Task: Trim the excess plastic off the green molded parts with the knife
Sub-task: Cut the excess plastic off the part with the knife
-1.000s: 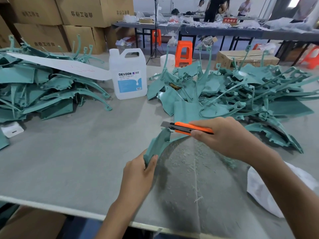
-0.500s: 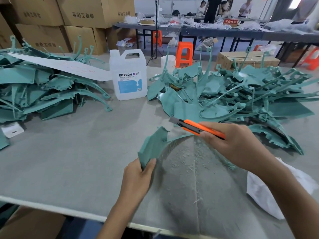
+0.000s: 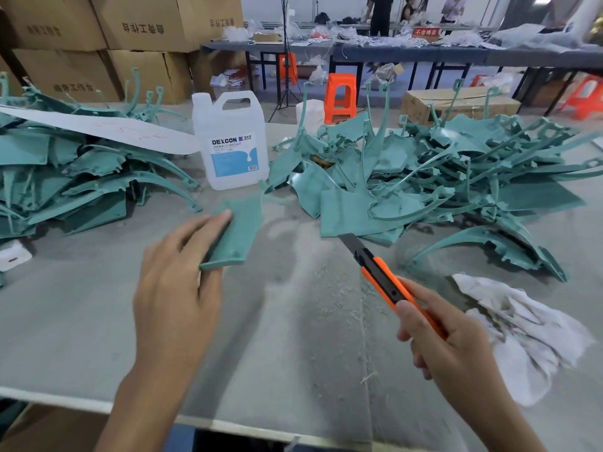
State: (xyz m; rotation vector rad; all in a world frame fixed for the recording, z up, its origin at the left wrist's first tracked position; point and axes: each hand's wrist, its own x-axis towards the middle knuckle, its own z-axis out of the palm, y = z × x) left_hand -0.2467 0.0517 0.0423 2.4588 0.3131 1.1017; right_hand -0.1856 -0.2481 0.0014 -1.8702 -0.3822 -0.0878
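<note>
Left hand [image 3: 176,282] pinches a part [image 3: 239,230] just in front of the jug [image 3: 231,141], fingers nearly straight. Right hand [image 3: 447,350] is curled round the knife [image 3: 385,278], blade out, front-right of the jug. Risk: a loose pinch lets the part twist under the cut and the blade skids toward the left fingers. Grey table [image 3: 81,321] strewn with shavings [image 3: 329,288]; piles [image 3: 456,177] flank the jug, cartons [image 3: 146,24] behind it.

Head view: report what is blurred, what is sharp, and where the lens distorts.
In the head view, the left hand and the green part it holds are smeared by motion blur; the right hand with the knife is crisper; the label on the jug reads sharply; wide-angle distortion tilts the cardboard boxes at the corner; lighting is even, shadows faint.
</note>
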